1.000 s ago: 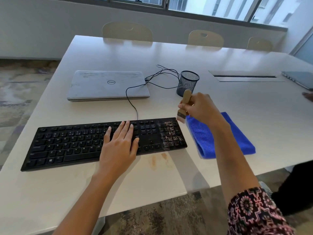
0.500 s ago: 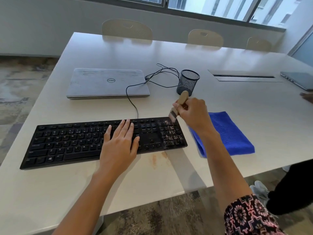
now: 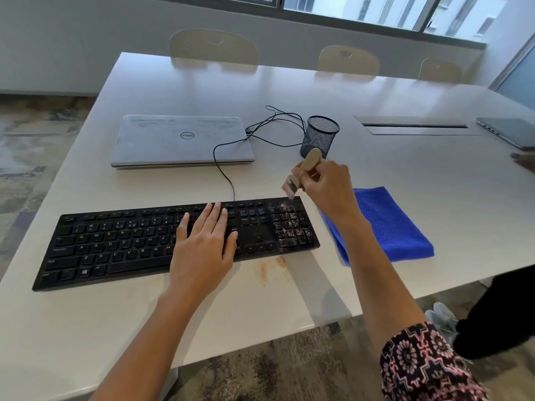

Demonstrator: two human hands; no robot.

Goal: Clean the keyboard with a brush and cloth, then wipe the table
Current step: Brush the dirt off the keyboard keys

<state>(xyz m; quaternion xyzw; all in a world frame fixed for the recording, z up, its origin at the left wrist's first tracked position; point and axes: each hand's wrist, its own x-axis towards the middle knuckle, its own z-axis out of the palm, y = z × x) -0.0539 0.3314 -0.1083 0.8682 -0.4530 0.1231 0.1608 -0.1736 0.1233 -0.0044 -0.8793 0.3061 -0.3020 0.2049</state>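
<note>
Your black keyboard lies across the lower left and centre of the frame, roughly parallel to the near edge of the white table. Its number pad at the right end is speckled with pale crumbs. Your left hand rests flat on the keys right of centre, fingers straight. Your right hand pinches a small wooden-handled brush, bristles angled down-left over the pad's far corner; contact cannot be confirmed. A folded blue cloth lies just right of the keyboard, its near corner close to the table edge. An orange-brown stain sits between keyboard and near edge. A closed Dell laptop and a mesh pen cup stand behind; broad tabletop extends beyond them.
</note>
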